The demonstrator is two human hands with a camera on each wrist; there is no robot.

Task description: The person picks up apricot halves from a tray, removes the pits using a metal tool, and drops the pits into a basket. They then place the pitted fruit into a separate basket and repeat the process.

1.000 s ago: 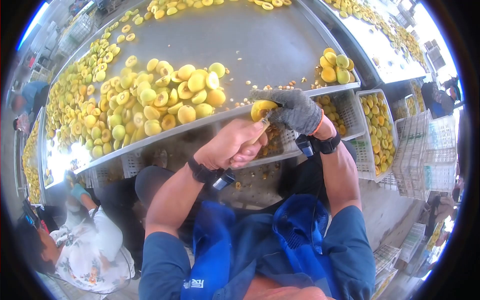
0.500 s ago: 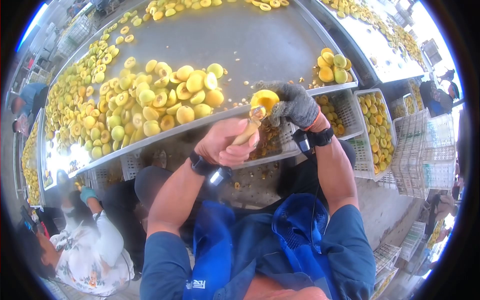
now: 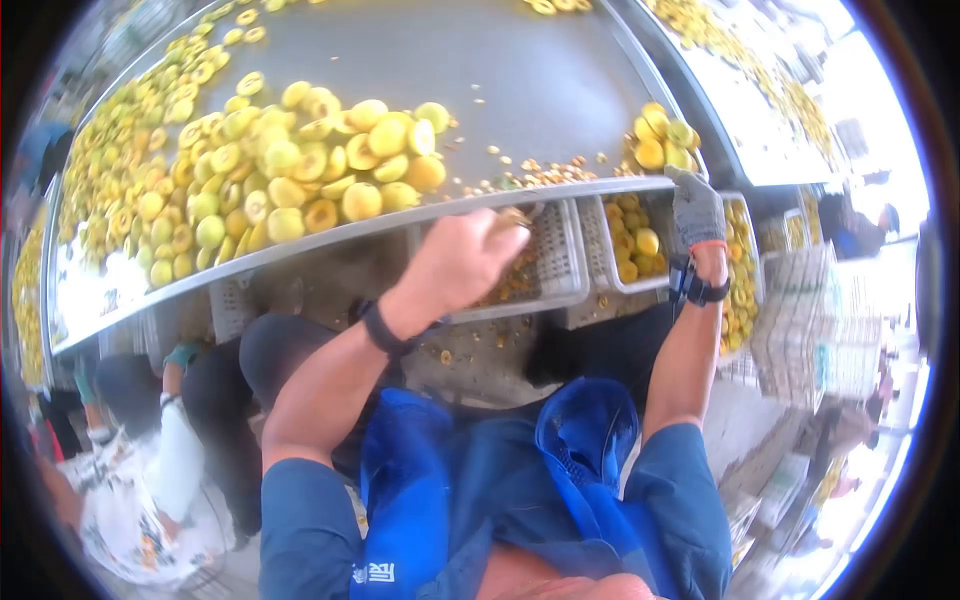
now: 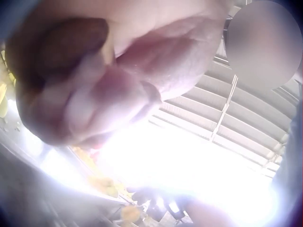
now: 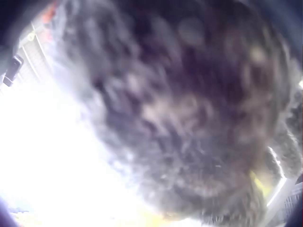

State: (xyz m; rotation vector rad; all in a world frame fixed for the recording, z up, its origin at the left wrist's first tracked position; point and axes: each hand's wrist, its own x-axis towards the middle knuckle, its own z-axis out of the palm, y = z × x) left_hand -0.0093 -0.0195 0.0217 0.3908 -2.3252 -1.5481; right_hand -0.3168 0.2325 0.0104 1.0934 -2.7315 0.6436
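Observation:
My bare left hand grips a pitting tool with a wooden handle, in front of the metal table's edge. The left wrist view shows its fingers curled around the handle. My right hand, in a grey knit glove, reaches to the table's front rim at the right. Its fingertips are right at a small pile of yellow peach halves, and no fruit shows in it. The right wrist view is mostly blurred glove. A large heap of peach halves lies on the table at the left.
Small pits lie scattered along the metal table's rim. Below it are a white crate of scraps and a crate of peaches, with another filled crate to the right. Stacked white crates stand farther right. Another person sits at the left.
My right hand has left the tool and moved right to the small pile; the peach half it held is gone from it. My left hand keeps the tool and has turned. The head view has shifted slightly.

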